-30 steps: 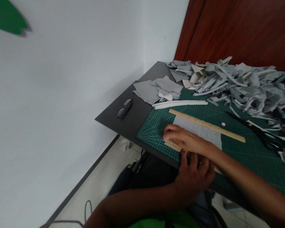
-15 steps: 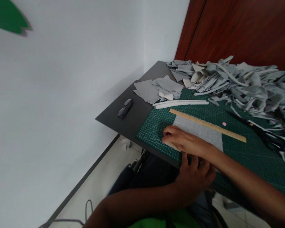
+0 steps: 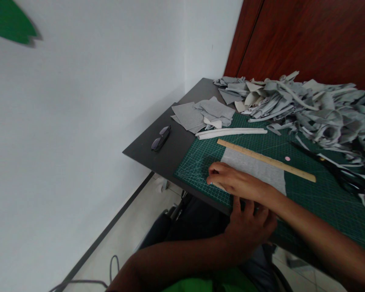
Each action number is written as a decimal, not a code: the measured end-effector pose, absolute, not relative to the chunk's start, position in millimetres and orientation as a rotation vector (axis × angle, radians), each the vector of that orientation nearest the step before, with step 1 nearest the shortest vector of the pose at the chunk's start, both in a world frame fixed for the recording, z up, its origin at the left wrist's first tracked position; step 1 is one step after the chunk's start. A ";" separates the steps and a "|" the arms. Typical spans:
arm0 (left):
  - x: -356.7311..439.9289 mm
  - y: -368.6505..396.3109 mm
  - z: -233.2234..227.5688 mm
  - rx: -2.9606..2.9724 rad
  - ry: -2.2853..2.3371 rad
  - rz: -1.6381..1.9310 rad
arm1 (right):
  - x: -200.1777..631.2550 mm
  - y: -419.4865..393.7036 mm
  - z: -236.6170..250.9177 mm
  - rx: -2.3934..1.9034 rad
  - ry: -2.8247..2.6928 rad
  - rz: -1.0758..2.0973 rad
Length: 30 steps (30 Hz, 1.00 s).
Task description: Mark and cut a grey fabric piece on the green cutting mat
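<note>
A grey fabric rectangle (image 3: 255, 168) lies on the green cutting mat (image 3: 322, 194). A long wooden ruler (image 3: 266, 160) runs along its far edge. My right hand (image 3: 234, 180) lies curled over the fabric's near left corner, pressing on a second wooden ruler (image 3: 218, 186), of which only a sliver shows. My left hand (image 3: 249, 227) rests at the mat's near edge just behind the right wrist, fingers bent. What is under it is hidden.
A big heap of grey fabric strips (image 3: 316, 109) fills the back right. Flat grey pieces (image 3: 200, 113) and a white rolled strip (image 3: 231, 132) lie at the back left. Dark glasses (image 3: 160, 138) sit on the black table (image 3: 170, 156). Black scissors (image 3: 337, 170) and a pink disc (image 3: 287, 158) lie right.
My right hand has crept a little to the left and covers more of the near ruler. My left hand has barely moved.
</note>
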<state>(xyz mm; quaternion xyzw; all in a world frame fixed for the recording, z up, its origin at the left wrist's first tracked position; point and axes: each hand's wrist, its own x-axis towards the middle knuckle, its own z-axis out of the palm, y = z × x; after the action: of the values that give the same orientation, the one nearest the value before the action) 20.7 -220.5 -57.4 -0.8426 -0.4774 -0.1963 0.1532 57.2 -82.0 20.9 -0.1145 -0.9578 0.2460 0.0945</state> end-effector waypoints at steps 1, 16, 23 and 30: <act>20.4 -220.6 -57.1 -2.409 -1.364 -0.562 | 58.2 -80.6 20.6 -0.355 -2.838 0.729; 18.8 -222.1 -56.1 -2.428 -1.355 -0.477 | 60.9 -75.3 17.2 -0.459 -2.815 0.760; 19.7 -221.5 -58.3 -2.359 -1.349 -0.556 | 61.4 -73.6 16.2 -0.482 -2.765 0.810; 19.0 -222.3 -58.1 -2.370 -1.342 -0.486 | 65.1 -67.2 7.0 -0.397 -2.666 0.882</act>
<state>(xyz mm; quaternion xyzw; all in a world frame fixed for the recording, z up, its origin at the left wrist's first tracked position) 19.0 -222.3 -58.1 -0.8416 -0.4765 -0.1725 0.1865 65.1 -67.2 7.0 -0.1383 -0.9291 0.3074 0.1520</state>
